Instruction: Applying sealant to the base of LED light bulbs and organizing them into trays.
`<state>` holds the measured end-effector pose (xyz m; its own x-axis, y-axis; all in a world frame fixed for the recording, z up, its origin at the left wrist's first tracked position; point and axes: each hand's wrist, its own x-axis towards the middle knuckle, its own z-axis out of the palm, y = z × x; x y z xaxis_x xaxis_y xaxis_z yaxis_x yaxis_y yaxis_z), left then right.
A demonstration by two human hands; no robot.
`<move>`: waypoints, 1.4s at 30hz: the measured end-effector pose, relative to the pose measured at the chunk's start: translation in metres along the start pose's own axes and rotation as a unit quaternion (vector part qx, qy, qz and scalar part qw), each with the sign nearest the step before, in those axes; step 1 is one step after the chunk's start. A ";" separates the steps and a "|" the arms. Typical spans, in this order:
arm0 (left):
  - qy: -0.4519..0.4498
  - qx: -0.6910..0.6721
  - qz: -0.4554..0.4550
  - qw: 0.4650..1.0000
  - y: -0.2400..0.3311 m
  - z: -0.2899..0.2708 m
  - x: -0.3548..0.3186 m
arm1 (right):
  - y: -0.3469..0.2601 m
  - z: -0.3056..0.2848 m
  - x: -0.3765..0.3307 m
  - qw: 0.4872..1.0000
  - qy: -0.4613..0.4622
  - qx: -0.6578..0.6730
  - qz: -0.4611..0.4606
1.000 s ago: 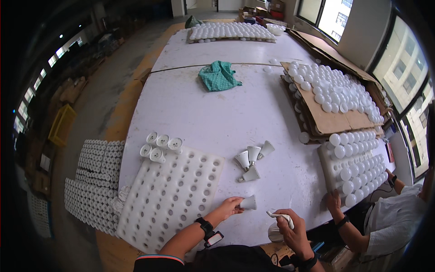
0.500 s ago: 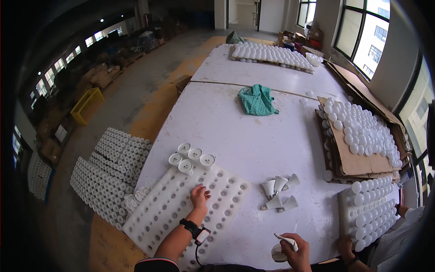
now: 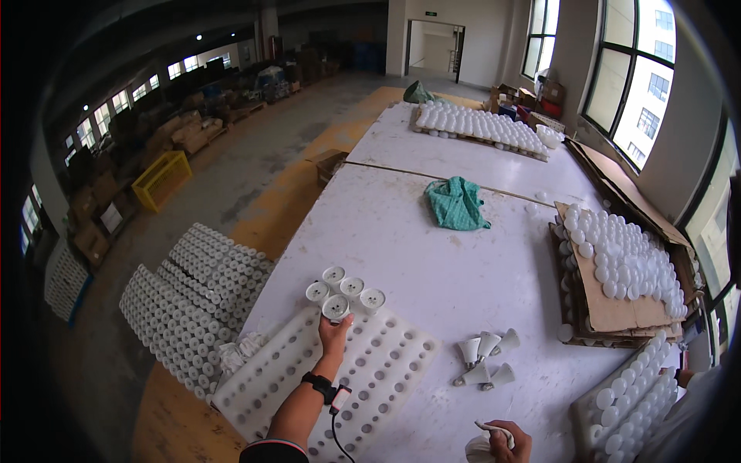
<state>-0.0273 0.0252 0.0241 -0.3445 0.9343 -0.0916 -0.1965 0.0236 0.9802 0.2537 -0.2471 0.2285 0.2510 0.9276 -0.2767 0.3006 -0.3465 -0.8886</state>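
My left hand [image 3: 334, 333] has its fingers closed around the nearest of several white open-topped bulb housings [image 3: 336, 308]. The others, such as one bulb housing [image 3: 372, 299], stand close beside it at the far edge of a white perforated foam board [image 3: 401, 347]. In my right hand [image 3: 512, 443], near the lower edge, is a white rounded thing [image 3: 478, 450] with a thin pointed tip. I cannot make out its kind, as the fingers hide part of it. Between the hands and farther off, several white bulb housings with screw bases [image 3: 488, 376] lie on their sides on the table.
A green cloth [image 3: 455, 204] lies farther up the white table [image 3: 386, 255]. White domes cover stacked cardboard [image 3: 594, 301] on the right. A co-worker's sleeve [image 3: 687, 417] is by a bulb tray [image 3: 629, 401]. Stacked white housings [image 3: 185, 316] stand left of the table.
My left hand has moved from above the foam board to the nearest housing and closed on it. The whole view has tilted up a little. My right hand still holds the white thing.
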 end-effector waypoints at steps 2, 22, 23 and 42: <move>-0.098 -0.050 -0.013 0.994 0.029 0.008 -0.039 | 0.002 0.001 -0.002 0.999 0.026 -0.003 -0.024; -0.459 -0.154 -0.486 0.727 0.145 0.018 -0.239 | 0.000 -0.010 -0.024 0.894 0.107 -0.149 -0.409; -0.457 -0.154 -0.488 0.727 0.148 0.021 -0.239 | -0.001 -0.009 -0.025 0.895 0.106 -0.148 -0.408; -0.438 -0.157 -0.526 0.712 0.158 0.015 -0.232 | -0.011 0.003 -0.012 0.877 0.056 -0.220 -0.424</move>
<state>0.0351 -0.1823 0.2028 0.8225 0.3253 -0.4665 -0.1655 0.9216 0.3510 0.2447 -0.2545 0.2404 -0.1532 0.8670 0.4742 0.7430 0.4175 -0.5232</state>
